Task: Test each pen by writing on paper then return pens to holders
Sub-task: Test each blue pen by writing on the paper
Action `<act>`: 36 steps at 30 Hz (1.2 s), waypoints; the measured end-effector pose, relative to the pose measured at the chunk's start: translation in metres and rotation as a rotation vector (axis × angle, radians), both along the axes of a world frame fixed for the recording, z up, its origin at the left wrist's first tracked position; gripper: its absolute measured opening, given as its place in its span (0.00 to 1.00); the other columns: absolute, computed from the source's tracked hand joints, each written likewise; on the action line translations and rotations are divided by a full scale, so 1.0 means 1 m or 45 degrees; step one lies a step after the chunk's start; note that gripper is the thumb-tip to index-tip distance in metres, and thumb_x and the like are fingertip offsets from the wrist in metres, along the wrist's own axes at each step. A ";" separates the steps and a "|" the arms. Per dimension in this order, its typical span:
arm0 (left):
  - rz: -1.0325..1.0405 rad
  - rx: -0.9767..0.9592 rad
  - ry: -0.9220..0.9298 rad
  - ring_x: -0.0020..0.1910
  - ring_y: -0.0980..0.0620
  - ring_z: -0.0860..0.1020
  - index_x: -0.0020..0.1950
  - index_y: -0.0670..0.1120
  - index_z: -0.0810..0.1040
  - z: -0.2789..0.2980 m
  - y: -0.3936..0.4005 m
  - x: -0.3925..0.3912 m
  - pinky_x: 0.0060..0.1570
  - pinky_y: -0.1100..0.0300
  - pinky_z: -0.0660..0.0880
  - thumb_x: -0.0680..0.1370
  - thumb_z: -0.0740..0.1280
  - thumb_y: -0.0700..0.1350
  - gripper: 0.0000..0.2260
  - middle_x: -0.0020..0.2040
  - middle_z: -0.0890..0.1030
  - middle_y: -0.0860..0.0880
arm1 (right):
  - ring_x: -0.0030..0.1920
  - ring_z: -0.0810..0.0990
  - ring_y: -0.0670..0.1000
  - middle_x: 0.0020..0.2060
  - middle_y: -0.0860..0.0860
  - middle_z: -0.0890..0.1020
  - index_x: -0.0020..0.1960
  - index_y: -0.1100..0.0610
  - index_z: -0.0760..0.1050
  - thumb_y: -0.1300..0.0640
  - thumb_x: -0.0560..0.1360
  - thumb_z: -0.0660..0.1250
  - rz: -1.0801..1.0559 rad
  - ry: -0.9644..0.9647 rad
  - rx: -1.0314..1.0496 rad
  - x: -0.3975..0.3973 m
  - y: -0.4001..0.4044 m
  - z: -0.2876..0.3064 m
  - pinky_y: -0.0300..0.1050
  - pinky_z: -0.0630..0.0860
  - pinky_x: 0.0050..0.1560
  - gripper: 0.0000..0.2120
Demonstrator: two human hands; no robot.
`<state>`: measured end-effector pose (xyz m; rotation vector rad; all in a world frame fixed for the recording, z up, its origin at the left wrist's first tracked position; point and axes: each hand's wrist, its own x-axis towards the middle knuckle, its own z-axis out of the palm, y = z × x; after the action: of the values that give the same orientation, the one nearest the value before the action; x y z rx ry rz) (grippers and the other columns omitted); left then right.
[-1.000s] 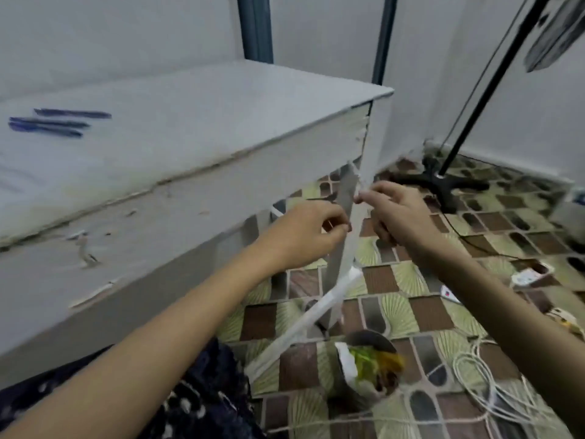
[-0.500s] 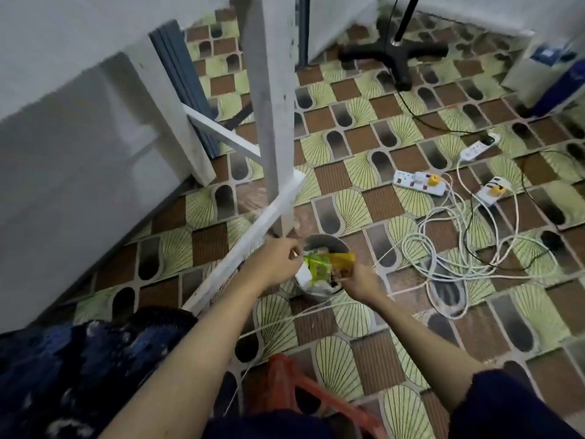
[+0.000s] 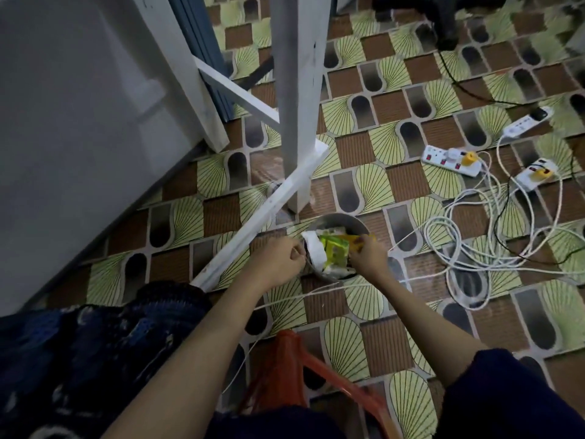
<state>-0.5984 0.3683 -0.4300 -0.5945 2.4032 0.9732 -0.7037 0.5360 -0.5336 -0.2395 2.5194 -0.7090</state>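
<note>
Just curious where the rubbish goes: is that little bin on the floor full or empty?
Full: the bin brims with white paper and green-yellow wrappers heaped over its rim.

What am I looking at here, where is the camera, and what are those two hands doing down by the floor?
There is no machine here. A person wears a camera on the head, so the one picture looks forward and down along their own arms. The left hand is curled at the rim of a small round bin standing on the patterned floor; whether it holds anything I cannot tell. The right hand pinches a yellow-green wrapper in the bin, next to some white paper. Just behind the bin stands a white table leg. To the right lie white power strips and a tangle of white cables. An orange stool shows at the bottom. No pens are visible at this moment.
</note>
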 end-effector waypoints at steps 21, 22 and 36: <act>0.281 -1.200 1.071 0.49 0.56 0.76 0.54 0.51 0.78 0.386 -0.097 0.205 0.51 0.54 0.72 0.78 0.59 0.51 0.10 0.49 0.79 0.55 | 0.32 0.75 0.40 0.30 0.45 0.79 0.38 0.57 0.79 0.61 0.71 0.69 0.921 0.758 -1.596 0.149 -0.182 0.459 0.29 0.69 0.35 0.03; 0.360 -1.218 1.071 0.50 0.57 0.76 0.53 0.51 0.78 0.394 -0.105 0.227 0.52 0.55 0.72 0.79 0.61 0.50 0.09 0.49 0.79 0.56 | 0.31 0.75 0.42 0.30 0.46 0.79 0.38 0.58 0.79 0.62 0.71 0.69 0.982 0.742 -1.580 0.165 -0.196 0.470 0.29 0.68 0.35 0.04; 1.339 -1.265 0.587 0.52 0.55 0.75 0.52 0.51 0.78 0.385 -0.219 0.514 0.54 0.57 0.72 0.78 0.62 0.47 0.07 0.53 0.78 0.56 | 0.48 0.76 0.50 0.47 0.51 0.79 0.49 0.59 0.80 0.59 0.75 0.65 1.971 0.657 -0.962 0.406 -0.430 0.525 0.39 0.70 0.46 0.07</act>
<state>-0.0849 0.1490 -0.0447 -2.3480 2.8638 0.0834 -0.2979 0.1063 -0.0091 -2.4340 1.4474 -0.8189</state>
